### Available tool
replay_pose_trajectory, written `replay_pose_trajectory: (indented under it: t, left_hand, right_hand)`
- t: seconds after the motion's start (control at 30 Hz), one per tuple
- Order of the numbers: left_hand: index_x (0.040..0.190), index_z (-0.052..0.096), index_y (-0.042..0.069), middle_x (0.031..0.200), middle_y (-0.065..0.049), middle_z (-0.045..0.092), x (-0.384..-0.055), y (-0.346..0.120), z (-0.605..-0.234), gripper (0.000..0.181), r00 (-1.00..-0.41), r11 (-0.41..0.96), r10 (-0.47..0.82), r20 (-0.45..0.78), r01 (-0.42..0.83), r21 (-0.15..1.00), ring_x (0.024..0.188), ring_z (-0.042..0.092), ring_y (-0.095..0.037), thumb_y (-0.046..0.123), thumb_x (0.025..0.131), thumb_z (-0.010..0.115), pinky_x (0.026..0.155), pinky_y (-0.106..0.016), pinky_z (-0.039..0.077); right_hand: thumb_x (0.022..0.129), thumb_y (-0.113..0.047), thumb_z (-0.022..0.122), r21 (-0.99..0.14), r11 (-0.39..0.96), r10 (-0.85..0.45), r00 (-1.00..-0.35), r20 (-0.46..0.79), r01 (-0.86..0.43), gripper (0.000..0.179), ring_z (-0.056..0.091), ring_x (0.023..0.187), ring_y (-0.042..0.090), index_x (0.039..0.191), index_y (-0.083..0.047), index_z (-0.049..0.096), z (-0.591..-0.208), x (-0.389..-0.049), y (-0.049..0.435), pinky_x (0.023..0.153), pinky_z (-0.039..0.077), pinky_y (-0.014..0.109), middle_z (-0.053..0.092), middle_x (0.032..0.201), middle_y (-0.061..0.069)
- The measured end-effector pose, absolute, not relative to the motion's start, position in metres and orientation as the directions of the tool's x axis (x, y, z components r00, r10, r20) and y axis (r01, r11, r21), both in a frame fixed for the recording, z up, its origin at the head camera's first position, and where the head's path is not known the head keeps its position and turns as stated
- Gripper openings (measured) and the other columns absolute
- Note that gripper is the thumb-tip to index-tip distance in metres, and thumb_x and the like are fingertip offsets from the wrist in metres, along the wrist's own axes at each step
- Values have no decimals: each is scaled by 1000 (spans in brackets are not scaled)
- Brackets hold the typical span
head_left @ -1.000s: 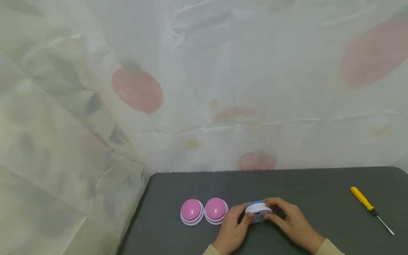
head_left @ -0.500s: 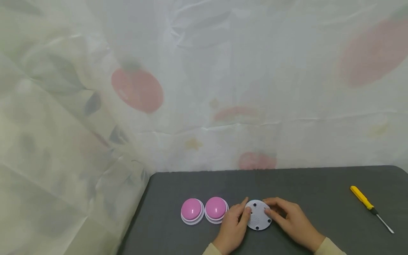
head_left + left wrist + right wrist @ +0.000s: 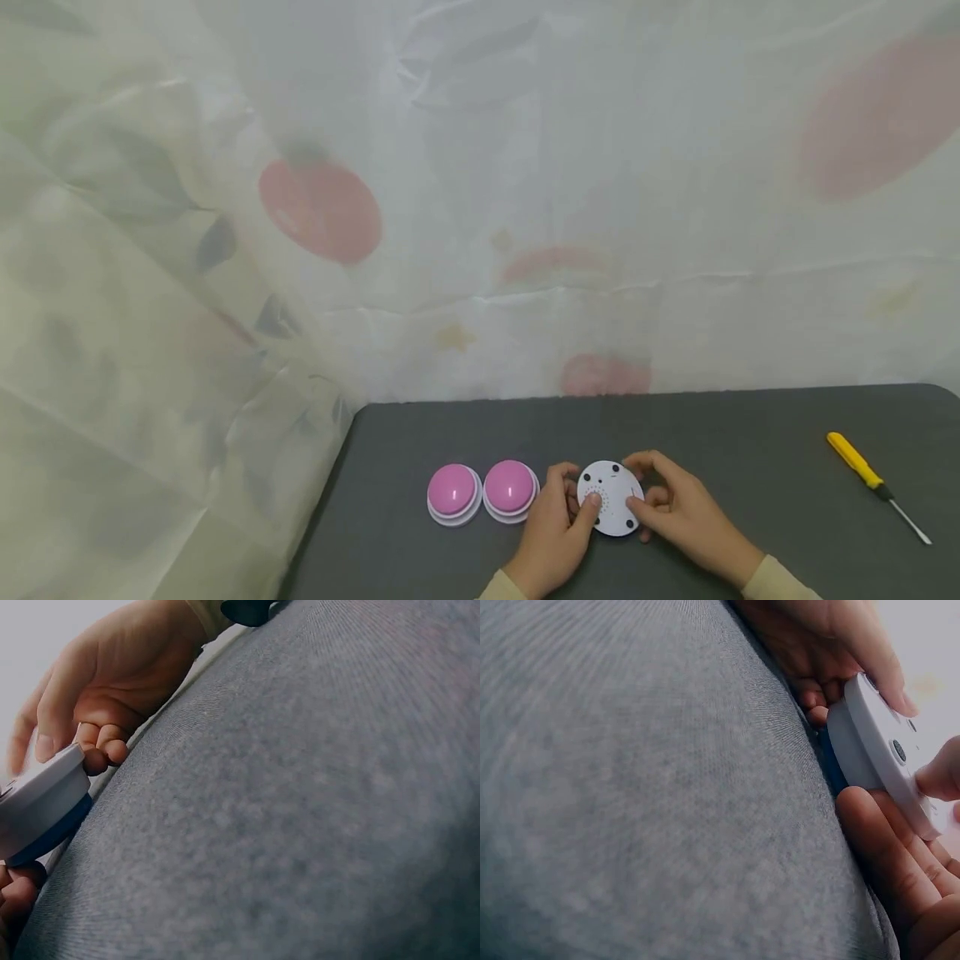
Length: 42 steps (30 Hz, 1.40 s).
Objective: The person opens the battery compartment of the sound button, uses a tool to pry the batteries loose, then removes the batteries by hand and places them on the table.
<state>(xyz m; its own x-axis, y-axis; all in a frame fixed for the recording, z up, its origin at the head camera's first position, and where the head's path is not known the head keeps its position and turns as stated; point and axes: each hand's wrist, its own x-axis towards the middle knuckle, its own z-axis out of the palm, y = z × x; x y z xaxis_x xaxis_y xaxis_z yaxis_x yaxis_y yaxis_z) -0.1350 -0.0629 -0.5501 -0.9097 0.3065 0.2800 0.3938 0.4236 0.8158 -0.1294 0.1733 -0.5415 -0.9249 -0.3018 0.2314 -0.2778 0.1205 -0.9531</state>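
Both hands hold a round push button [image 3: 617,508] between them, its white underside turned up toward the head camera. Small dark feet and a cluster of tiny holes show on that face. A blue part [image 3: 831,761] below the white base [image 3: 45,802] appears in both wrist views. My left hand [image 3: 551,531] grips the left edge with the thumb on the underside. At the opposite edge, my right hand [image 3: 692,517] pinches the button with thumb and fingers. Two pink-domed push buttons, a left one [image 3: 452,490] and a right one [image 3: 510,487], sit left of my hands.
A yellow-handled screwdriver [image 3: 855,461] lies at the right of the dark grey table [image 3: 735,433], its metal tip toward the near right. A printed, translucent sheet [image 3: 465,208] hangs behind the table and along its left side.
The held button has tipped from a near edge-on view to showing its full underside, and has turned a little in the fingers. The pink buttons and screwdriver stay put.
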Motion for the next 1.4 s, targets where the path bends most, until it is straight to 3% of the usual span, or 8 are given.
replay_pose_trajectory:
  t: [0.17,0.3,0.47,0.57,0.73,0.93,1.2,1.4]
  left_hand:
    - [131,51,13,92,13,57,-133,-64,-548,30,-917,397,308,252,364,842,80,55,3,28,110,66,73,-18,48]
    - [126,51,15,94,12,57,-133,-65,-547,25,-922,395,303,240,351,849,82,55,1,29,110,65,74,-19,49]
    - [130,58,16,109,9,64,-131,-66,-548,31,-916,457,302,264,383,803,98,60,-3,37,108,68,86,-26,53]
    - [140,62,17,123,6,67,-129,-67,-549,46,-897,511,332,292,431,744,113,61,-7,47,106,70,98,-35,54]
    - [159,53,13,148,4,61,-129,-70,-545,90,-894,553,385,229,422,718,136,55,-14,65,92,81,112,-45,50]
    - [170,32,2,159,-4,47,-128,-70,-542,130,-920,606,364,145,353,713,143,48,-18,74,78,89,117,-47,46]
    - [166,40,7,149,-1,54,-128,-70,-542,111,-912,522,365,188,368,769,132,54,-14,61,84,91,110,-40,50]
    - [160,47,12,151,0,56,-127,-70,-540,94,-905,472,371,210,378,796,131,55,-12,55,88,89,106,-34,52]
  right_hand:
    - [104,-7,75,-936,131,-330,-905,270,-327,52,67,60,17,153,-3,59,-542,-129,173,55,61,39,60,110,18]
    - [105,-9,75,-945,125,-332,-911,247,-301,44,69,62,18,146,-2,62,-540,-129,172,55,62,40,64,97,15]
    - [104,-15,77,-964,134,-314,-933,177,-228,25,73,66,20,120,0,64,-539,-128,171,58,63,42,69,87,10]
    - [103,-16,78,-967,147,-303,-940,155,-207,24,74,67,21,111,0,61,-539,-127,170,58,64,42,74,81,4]
    - [103,-14,79,-959,166,-287,-942,175,-229,29,73,64,20,122,-1,61,-540,-125,170,57,63,41,74,78,2]
    - [100,-6,80,-924,153,-254,-918,305,-350,16,72,70,16,112,-8,69,-539,-126,165,52,61,38,69,112,12]
    - [98,-3,82,-855,231,-259,-877,405,-464,19,68,72,11,109,-15,72,-535,-126,167,50,59,31,65,107,3]
    - [87,-1,90,-567,479,-329,-736,592,-670,36,61,91,8,109,-25,77,-529,-128,171,71,51,15,65,118,-4]
